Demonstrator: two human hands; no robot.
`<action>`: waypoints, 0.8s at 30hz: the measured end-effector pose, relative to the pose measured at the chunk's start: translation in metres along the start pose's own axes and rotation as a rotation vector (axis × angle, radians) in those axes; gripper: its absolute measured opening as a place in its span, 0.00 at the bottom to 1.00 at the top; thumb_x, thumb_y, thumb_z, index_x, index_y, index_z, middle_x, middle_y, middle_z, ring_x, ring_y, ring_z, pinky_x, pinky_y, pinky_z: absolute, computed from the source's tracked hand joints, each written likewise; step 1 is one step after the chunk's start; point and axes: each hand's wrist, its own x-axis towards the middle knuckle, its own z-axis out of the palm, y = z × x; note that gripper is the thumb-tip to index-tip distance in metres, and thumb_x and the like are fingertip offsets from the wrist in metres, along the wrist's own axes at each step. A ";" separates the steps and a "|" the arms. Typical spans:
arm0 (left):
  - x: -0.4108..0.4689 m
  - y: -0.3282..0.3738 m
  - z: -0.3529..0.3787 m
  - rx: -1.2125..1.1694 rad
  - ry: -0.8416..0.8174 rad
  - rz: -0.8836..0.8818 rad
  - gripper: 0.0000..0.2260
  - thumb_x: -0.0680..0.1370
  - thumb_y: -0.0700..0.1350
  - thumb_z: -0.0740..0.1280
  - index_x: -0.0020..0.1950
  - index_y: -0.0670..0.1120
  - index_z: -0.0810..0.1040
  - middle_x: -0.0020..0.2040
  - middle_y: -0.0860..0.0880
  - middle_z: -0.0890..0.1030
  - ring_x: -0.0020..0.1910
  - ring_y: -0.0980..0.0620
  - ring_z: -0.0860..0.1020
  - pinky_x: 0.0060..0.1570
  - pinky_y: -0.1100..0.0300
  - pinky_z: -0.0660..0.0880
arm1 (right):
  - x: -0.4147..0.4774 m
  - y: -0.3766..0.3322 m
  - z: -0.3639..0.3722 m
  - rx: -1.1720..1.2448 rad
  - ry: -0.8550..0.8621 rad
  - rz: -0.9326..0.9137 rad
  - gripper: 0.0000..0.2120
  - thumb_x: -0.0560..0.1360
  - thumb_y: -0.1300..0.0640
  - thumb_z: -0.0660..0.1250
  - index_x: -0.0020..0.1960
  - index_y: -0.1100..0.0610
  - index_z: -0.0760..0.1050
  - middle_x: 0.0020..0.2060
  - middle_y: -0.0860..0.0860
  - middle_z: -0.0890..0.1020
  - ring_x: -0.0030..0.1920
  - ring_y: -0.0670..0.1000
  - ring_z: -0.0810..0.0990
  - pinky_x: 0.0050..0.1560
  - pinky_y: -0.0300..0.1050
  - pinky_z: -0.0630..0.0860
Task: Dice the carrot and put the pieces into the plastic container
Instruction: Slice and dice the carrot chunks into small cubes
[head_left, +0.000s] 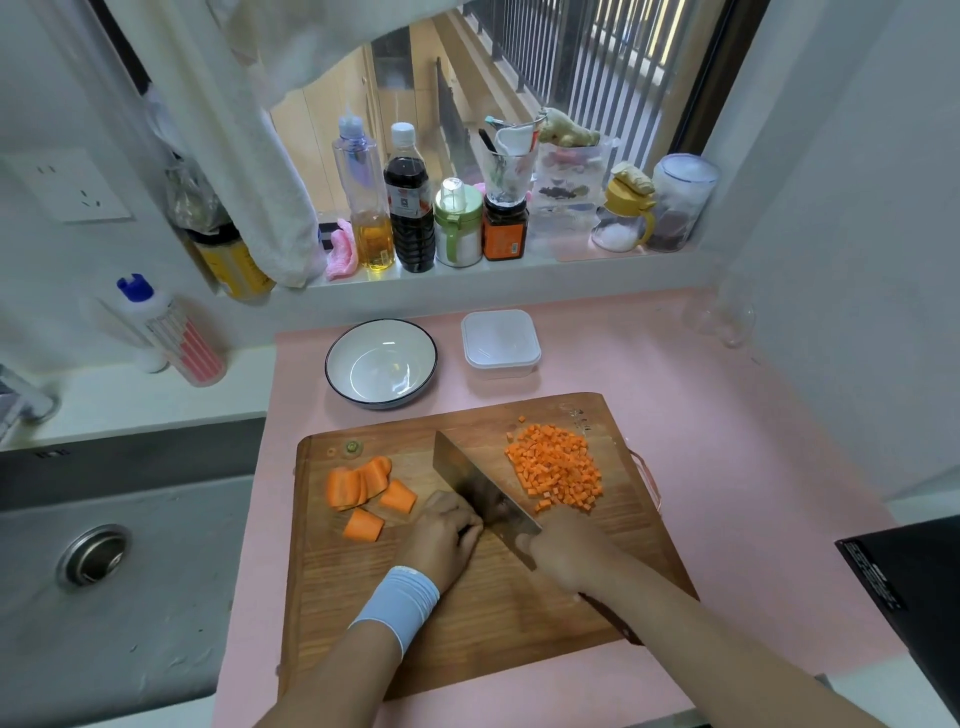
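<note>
A wooden cutting board (467, 623) lies on the pink counter. Three larger carrot chunks (358, 488) rest on its left side, and a pile of small carrot dice (556, 467) lies at its far right. My right hand (566, 551) grips a cleaver (478, 483) whose blade stands across the board's middle. My left hand (441, 535), with a light blue wristband, is curled against the blade's left face; whatever it presses down is hidden under the fingers. The clear plastic container (500, 343) stands beyond the board with nothing visible in it.
A white bowl (382, 361) with a dark rim sits left of the container. Bottles and jars (410, 208) line the window sill. A steel sink (104, 561) lies to the left, a black appliance (914, 587) at the right edge. A carrot top (353, 447) lies on the board's far left.
</note>
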 end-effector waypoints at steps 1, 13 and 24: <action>0.002 0.002 -0.002 -0.016 -0.007 -0.024 0.03 0.73 0.41 0.73 0.42 0.49 0.84 0.42 0.55 0.78 0.47 0.58 0.73 0.51 0.62 0.73 | 0.000 0.001 -0.003 -0.007 0.009 -0.011 0.14 0.81 0.49 0.63 0.46 0.57 0.80 0.40 0.54 0.82 0.40 0.55 0.82 0.40 0.49 0.78; 0.038 0.024 -0.073 -0.258 0.045 -0.244 0.09 0.67 0.42 0.56 0.36 0.53 0.74 0.38 0.55 0.77 0.44 0.54 0.74 0.46 0.61 0.70 | -0.003 0.024 -0.013 -0.706 0.352 -0.371 0.13 0.78 0.62 0.60 0.57 0.49 0.76 0.44 0.49 0.82 0.37 0.51 0.75 0.31 0.43 0.63; 0.072 0.046 -0.045 -0.100 -0.460 -0.430 0.17 0.77 0.39 0.58 0.56 0.57 0.80 0.60 0.53 0.77 0.58 0.51 0.76 0.58 0.61 0.71 | -0.004 0.023 -0.010 -0.840 0.339 -0.426 0.12 0.77 0.67 0.60 0.54 0.53 0.76 0.44 0.51 0.82 0.41 0.56 0.81 0.34 0.45 0.67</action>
